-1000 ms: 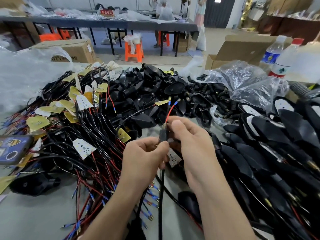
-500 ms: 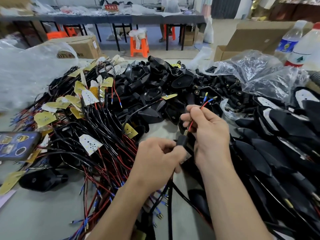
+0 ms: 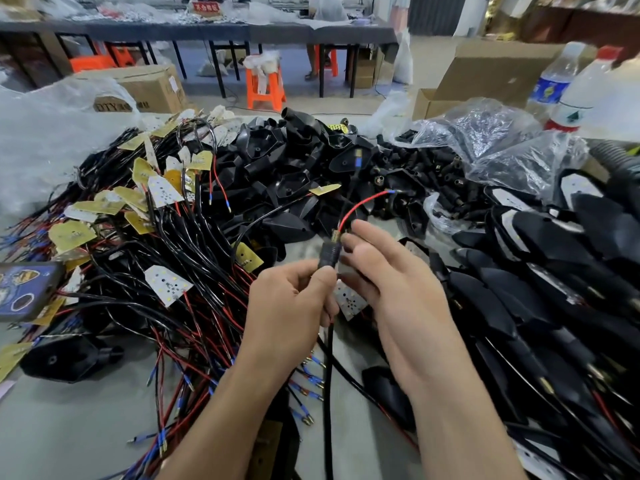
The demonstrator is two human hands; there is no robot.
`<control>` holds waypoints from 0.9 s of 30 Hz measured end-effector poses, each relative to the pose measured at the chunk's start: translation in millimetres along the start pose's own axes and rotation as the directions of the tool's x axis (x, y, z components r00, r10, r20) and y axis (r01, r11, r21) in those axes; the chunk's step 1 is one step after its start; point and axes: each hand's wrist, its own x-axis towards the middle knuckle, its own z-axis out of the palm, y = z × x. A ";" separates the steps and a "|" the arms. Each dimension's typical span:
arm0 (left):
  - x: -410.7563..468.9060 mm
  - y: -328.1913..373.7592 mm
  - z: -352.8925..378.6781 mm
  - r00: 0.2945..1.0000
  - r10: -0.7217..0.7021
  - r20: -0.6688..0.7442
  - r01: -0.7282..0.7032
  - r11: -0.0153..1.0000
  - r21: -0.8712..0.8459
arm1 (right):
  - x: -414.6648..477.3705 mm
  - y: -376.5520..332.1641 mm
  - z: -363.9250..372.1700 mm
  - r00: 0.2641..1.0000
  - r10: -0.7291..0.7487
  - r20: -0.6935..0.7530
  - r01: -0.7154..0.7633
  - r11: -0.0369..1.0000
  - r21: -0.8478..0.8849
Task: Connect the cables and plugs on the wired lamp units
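Head view. At frame centre a black plug sleeve [image 3: 327, 255] is held upright, pinched between the thumb and curled fingers of the left hand [image 3: 294, 306]. The grip is judged to steady it while the wires are worked at its top. A brass ferrule [image 3: 335, 234] is seen at the upper end, and from it a blue-tipped red wire [image 3: 360, 205] arcs toward one o'clock. From the sleeve a black cable [image 3: 329, 375] hangs toward six o'clock.

Just beside the sleeve, at three o'clock, the right hand [image 3: 394, 292] is set with fingers loosely extended and nothing gripped. Whether its fingertips touch the ferrule cannot be told. The hands are kept close together, parted only by the sleeve.

Stock is laid within reach:
- wired LED boards [image 3: 166, 289] are heaped at nine o'clock
- loose black housings [image 3: 277, 168] are piled at twelve
- closed lamp units [image 3: 519, 292] are stacked at three

This is judged to be supply on one side and output on the other. A phone [image 3: 24, 289] is left at the far nine o'clock edge.
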 end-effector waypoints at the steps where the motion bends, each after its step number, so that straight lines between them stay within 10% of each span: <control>1: -0.4 1.7 0.2 1.000 -0.003 -0.006 0.003 1.000 -0.012 | -10.3 3.9 -0.1 1.000 -0.018 -0.019 0.018 1.000 0.023; 19: -12.0 6.2 -6.0 0.987 0.114 0.113 -0.137 0.963 0.232 | 36.2 -3.1 12.6 0.942 -0.045 -0.331 0.128 0.964 0.233; 24: -6.5 4.9 -20.3 0.931 -0.067 0.360 -0.022 0.971 0.237 | 37.2 -5.0 6.0 0.917 0.030 -0.397 0.155 0.891 0.426; 27: -1.9 6.3 -26.1 0.952 -0.123 0.281 0.123 0.992 0.018 | 31.9 -3.5 8.6 0.967 0.068 -0.246 0.018 0.943 0.331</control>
